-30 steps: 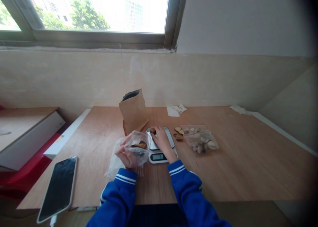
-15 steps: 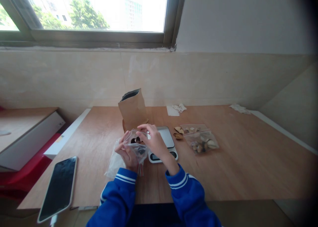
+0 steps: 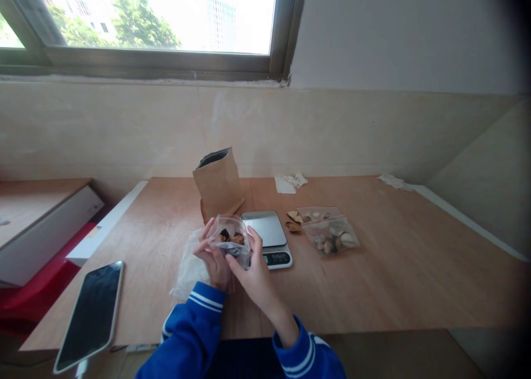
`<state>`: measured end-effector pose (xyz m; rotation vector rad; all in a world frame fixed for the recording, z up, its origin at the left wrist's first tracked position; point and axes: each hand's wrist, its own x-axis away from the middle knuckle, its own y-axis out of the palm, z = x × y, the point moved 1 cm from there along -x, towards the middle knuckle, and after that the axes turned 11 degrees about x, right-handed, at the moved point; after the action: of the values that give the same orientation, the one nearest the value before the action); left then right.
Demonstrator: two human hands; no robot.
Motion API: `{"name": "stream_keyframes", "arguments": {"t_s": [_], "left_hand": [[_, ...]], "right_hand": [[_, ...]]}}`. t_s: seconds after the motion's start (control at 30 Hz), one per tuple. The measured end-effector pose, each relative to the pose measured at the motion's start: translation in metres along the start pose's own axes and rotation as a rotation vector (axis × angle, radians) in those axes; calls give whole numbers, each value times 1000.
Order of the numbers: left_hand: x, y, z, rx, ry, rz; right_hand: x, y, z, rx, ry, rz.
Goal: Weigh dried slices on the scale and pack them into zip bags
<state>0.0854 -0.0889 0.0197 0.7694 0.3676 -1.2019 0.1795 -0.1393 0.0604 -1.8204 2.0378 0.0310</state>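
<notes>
Between both hands is a clear zip bag (image 3: 232,250) with dark and brown dried pieces inside, its mouth spread wide. My left hand (image 3: 214,260) is wrapped round the bag's left side. On the opposite side, my right hand (image 3: 255,268) grips the bag with thumb and fingers. Just behind the right hand stands a white kitchen scale (image 3: 267,229), its plate bare and its display partly covered by the hand. Under and left of my left hand lie some clear plastic bags (image 3: 186,268).
A brown paper pouch (image 3: 219,188) stands open behind the hands. Right of the scale are loose dried slices (image 3: 293,226) and a filled zip bag (image 3: 334,238). A phone (image 3: 92,312) lies at the left front edge. Crumpled tissue (image 3: 296,180) sits by the wall.
My right hand has come down from over the bag's mouth to its right side and now grips it there. More of the scale's plate shows.
</notes>
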Motion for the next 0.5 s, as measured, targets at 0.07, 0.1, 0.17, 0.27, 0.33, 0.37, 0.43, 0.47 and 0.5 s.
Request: {"name": "stream_keyframes", "arguments": {"t_s": [0.07, 0.1, 0.17, 0.27, 0.33, 0.37, 0.43, 0.47, 0.5], "left_hand": [[-2, 3, 9, 8, 49, -48], [-3, 4, 14, 6, 43, -105], [-6, 6, 25, 6, -47, -213], [-8, 8, 42, 29, -236, -156], [-8, 9, 51, 56, -377, -76], [-8, 10, 54, 73, -451, -70], [-7, 12, 58, 110, -565, -117], [-6, 13, 60, 121, -596, -148], [-5, 14, 61, 124, -604, -169]], "right_hand": [[-1, -4, -1, -60, 0, 49], [-2, -9, 0, -71, 4, 77], [-3, -23, 0, -76, 30, 122], [-4, -44, 2, -102, 67, 109], [-2, -53, 2, -134, 73, 71], [-1, -56, 2, -150, 79, 60], [1, -58, 3, -171, 103, 51], [2, -59, 4, -171, 111, 48], [3, -59, 5, -166, 112, 46]]}}
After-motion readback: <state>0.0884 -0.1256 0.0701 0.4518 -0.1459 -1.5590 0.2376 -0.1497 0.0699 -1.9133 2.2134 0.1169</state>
